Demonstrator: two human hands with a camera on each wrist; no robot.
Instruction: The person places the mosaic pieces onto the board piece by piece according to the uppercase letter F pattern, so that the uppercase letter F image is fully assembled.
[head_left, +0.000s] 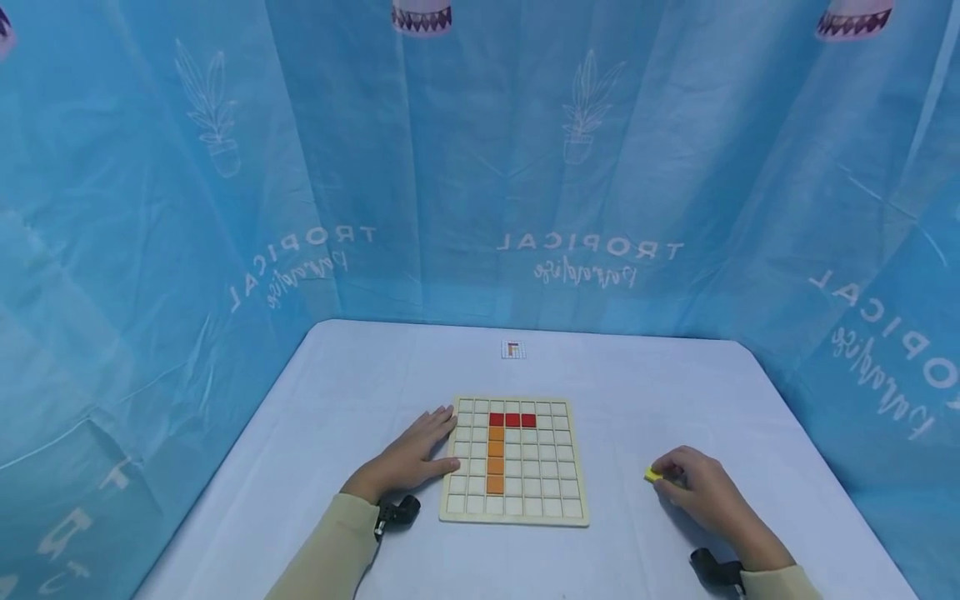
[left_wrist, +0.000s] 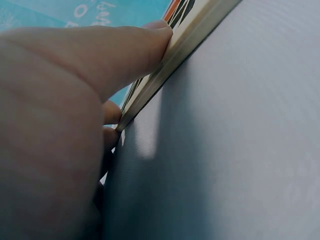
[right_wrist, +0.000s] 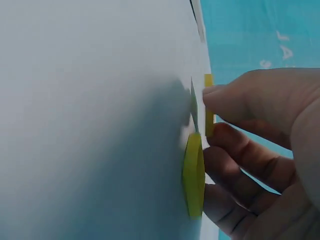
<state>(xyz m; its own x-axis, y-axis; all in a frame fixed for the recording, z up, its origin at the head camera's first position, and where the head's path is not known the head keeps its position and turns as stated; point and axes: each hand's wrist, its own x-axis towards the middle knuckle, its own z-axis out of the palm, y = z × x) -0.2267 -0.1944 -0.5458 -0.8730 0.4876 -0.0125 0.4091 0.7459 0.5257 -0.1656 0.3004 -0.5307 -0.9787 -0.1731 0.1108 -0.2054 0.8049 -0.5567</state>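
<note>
A wooden grid board (head_left: 514,460) lies on the white table, with three red tiles (head_left: 513,420) in a row and an orange column (head_left: 495,460) below them. My left hand (head_left: 415,457) rests flat on the table, its straight fingers touching the board's left edge (left_wrist: 165,65). To the right of the board, my right hand (head_left: 697,487) pinches a yellow tile (head_left: 652,474) just above the table. In the right wrist view that pinched tile (right_wrist: 208,105) stands on edge, and a second yellow tile (right_wrist: 193,175) lies flat on the table beside the fingers.
A small reference card (head_left: 513,350) with a red and orange pattern lies at the back of the table (head_left: 360,392). Blue printed curtains (head_left: 480,167) enclose the table on three sides.
</note>
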